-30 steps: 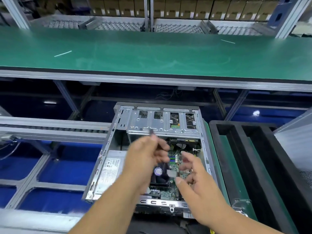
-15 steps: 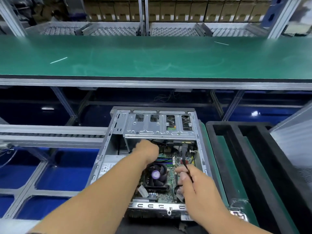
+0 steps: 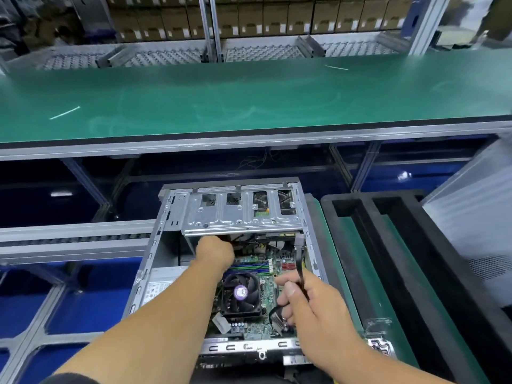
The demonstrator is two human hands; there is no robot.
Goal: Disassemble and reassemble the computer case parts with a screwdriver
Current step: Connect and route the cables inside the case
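The left hand (image 3: pixel 214 252) reaches deep into the case (image 3: pixel 155 250), under the drive cage (image 3: pixel 238 214), probably to free a cable; its fingers are hidden, so its grip cannot be told. The fan (image 3: pixel 241 293) sits between the hands. The right hand (image 3: pixel 313 309) pinches a black cable (image 3: pixel 299 261), apparently holding it aside. No screwdriver shows.

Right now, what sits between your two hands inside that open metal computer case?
In the head view, the black cooler fan with its purple hub sits on the green motherboard between the left hand and right hand.
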